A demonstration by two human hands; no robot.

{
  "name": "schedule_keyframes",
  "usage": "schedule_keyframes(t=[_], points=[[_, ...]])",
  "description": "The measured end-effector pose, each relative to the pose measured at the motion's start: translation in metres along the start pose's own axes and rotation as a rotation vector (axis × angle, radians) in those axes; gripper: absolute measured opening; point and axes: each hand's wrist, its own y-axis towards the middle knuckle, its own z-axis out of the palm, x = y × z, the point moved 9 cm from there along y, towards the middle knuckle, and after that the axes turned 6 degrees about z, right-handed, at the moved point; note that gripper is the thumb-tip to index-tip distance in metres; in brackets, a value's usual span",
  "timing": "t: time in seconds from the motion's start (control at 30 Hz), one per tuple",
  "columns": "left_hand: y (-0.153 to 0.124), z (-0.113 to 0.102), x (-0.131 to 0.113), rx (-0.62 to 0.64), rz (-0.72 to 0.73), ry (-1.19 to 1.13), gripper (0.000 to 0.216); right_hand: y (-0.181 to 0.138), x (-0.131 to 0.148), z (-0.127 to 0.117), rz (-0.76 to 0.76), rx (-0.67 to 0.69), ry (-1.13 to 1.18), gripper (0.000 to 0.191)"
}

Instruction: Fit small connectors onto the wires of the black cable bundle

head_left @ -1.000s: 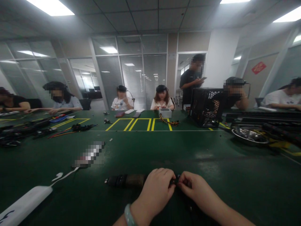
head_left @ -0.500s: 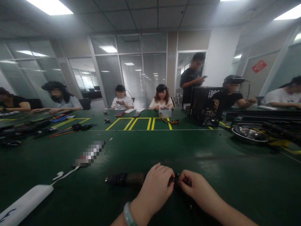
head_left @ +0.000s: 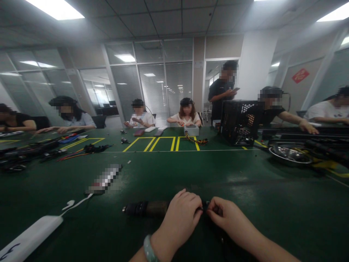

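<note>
A dark cylindrical tool (head_left: pixel 156 208) that resembles a power drill lies on its side in front of me. It has a black ribbed nose with a small metal tip at the left and a brownish body. My left hand (head_left: pixel 182 213), with a pale green bangle at the wrist, lies over the tool's right part, fingers curled and thumb pressed in. Just to the right, my right hand (head_left: pixel 227 216) is closed in a pinch near the tool's rear end. Whatever sits between those fingertips is too small and dark to make out. A dark cord-like shape runs below the right hand.
The green table (head_left: pixel 163 171) carries a white power strip (head_left: pixel 32 233) at the left and a pixelated phone-like object (head_left: pixel 105 178). Dark cables (head_left: pixel 24 149) lie far left. A black computer case (head_left: pixel 237 122) and a metal bowl (head_left: pixel 289 155) stand right. Several people sit opposite.
My hands and the tool stay almost where they were. Across the table, the person by the computer case has stretched an arm out to the right. Two people opposite have shifted their arms.
</note>
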Motion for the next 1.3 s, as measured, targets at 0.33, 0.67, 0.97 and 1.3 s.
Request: schedule_keyframes(t=[0.33,0.67,0.97,1.3], points=[[-0.0004,-0.0025,-0.001,-0.033,-0.038,0.003,0.012,-0.0004,-0.0005,0.0012,-0.012,-0.004,-0.019,0.009],[0.0002,-0.0023,-0.0017,-0.009,-0.026,0.015,0.012,0.0007,-0.0004,0.0003,-0.015,-0.003,-0.006,0.01],[-0.0002,-0.001,-0.0018,-0.005,-0.028,-0.004,0.013,0.0,-0.0016,-0.0001,-0.003,0.003,-0.001,0.008],[0.0003,-0.0003,-0.0034,-0.019,-0.004,-0.014,0.013,0.0017,-0.002,0.0013,-0.013,-0.003,0.01,0.007]])
